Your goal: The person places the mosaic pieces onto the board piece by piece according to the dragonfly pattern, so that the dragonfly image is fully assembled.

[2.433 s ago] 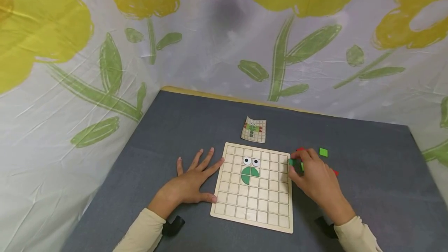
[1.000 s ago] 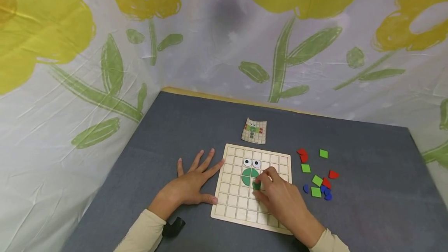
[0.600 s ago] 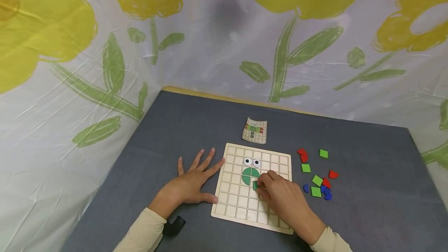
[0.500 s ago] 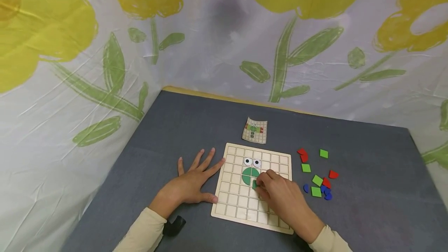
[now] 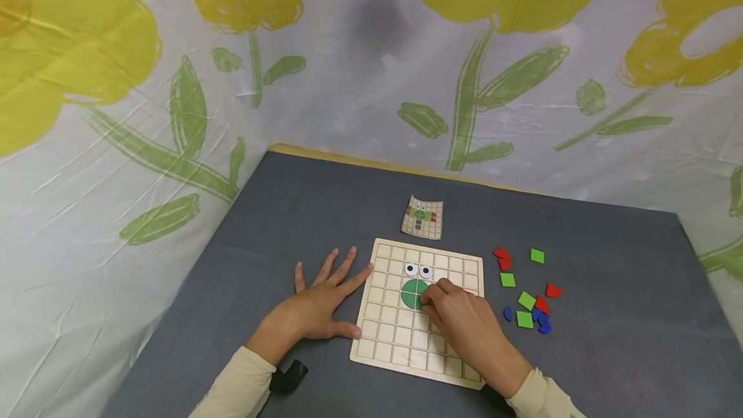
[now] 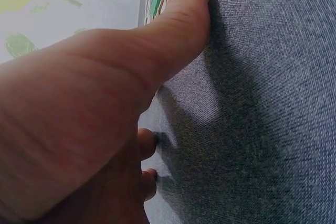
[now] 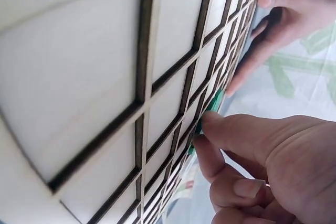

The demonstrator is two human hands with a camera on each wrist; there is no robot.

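Observation:
A pale wooden grid board (image 5: pixel 400 334) lies on the dark table. Two round eye tiles (image 5: pixel 418 271) sit in its upper part, above green quarter-circle tiles (image 5: pixel 409 288) arranged into a disc. My right hand (image 5: pixel 467 321) pinches a green quarter-circle tile (image 5: pixel 420 302) between thumb and forefinger at the disc's lower right, partly covering it. In the right wrist view, thumb and forefinger meet over the green tile close to the grid. My left hand (image 5: pixel 313 307) lies spread at the board's left side, thumb and a fingertip touching its edge; the left wrist view shows its thumb (image 6: pixel 181 19) on that edge.
A small picture card (image 5: pixel 422 218) with a figure on a grid lies beyond the board. Right of the board are scattered loose light-green squares (image 5: pixel 525 319), red tiles (image 5: pixel 553 290) and blue tiles (image 5: pixel 544 327). A flower-printed curtain (image 5: pixel 348 82) stands behind the table.
My right hand has brought the green tile from the loose pieces to the board, then turned it and shifted it slightly up against the disc. The left hand has stayed put.

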